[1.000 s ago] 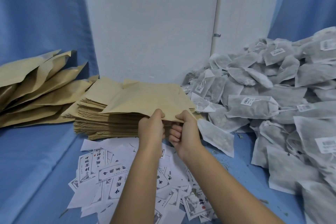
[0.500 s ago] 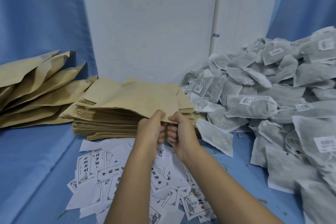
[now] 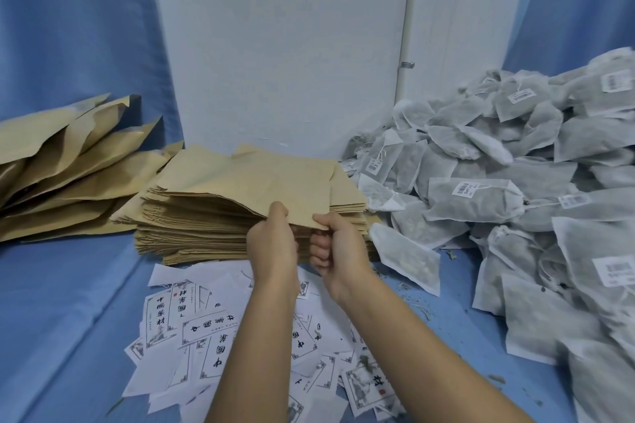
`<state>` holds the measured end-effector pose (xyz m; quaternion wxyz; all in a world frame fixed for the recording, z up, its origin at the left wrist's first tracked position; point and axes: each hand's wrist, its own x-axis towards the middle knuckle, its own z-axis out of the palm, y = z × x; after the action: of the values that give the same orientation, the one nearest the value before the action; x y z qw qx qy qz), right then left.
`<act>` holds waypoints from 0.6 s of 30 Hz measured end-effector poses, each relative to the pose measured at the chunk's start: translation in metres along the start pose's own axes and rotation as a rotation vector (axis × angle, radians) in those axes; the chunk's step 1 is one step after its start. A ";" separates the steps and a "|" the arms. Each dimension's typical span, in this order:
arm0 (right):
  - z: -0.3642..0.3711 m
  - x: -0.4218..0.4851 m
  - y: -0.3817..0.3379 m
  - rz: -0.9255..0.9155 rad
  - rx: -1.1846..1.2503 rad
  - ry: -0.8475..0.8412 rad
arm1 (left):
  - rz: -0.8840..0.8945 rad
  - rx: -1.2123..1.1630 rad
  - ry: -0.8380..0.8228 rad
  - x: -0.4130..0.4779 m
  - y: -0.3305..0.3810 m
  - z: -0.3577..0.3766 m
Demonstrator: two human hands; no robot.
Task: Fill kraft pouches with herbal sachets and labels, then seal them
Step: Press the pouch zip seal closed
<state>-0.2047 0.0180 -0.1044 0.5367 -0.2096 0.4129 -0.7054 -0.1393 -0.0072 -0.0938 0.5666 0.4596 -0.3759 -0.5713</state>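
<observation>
A flat kraft pouch (image 3: 261, 178) lies on top of a thick stack of empty kraft pouches (image 3: 196, 230) in the middle. My left hand (image 3: 273, 244) and my right hand (image 3: 335, 247) both pinch the top pouch's near edge, close together, lifting it off the stack. Printed white paper labels (image 3: 192, 330) lie scattered on the blue cloth under my forearms. A big heap of grey mesh herbal sachets (image 3: 498, 189) with barcode tags fills the right side.
Filled kraft pouches (image 3: 65, 161) lie fanned out at the far left. A white wall panel (image 3: 275, 45) and blue curtains stand behind. One sachet (image 3: 405, 257) lies apart next to the stack. Herb crumbs dot the blue cloth (image 3: 68, 302).
My two hands have moved closer together on the top pouch's near edge, and the pouch's front edge has risen slightly off the stack.
</observation>
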 end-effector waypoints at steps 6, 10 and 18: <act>-0.002 -0.002 0.001 -0.017 0.014 0.073 | -0.003 -0.025 -0.059 0.002 -0.004 0.001; 0.000 -0.004 -0.004 -0.038 -0.110 0.053 | 0.012 0.072 -0.150 0.001 -0.008 0.004; 0.000 -0.003 0.003 -0.145 -0.047 0.152 | 0.118 0.091 -0.032 0.003 -0.011 0.002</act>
<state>-0.2017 0.0205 -0.1065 0.4462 -0.1973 0.4524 -0.7465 -0.1445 -0.0098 -0.1037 0.5715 0.4530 -0.4370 -0.5265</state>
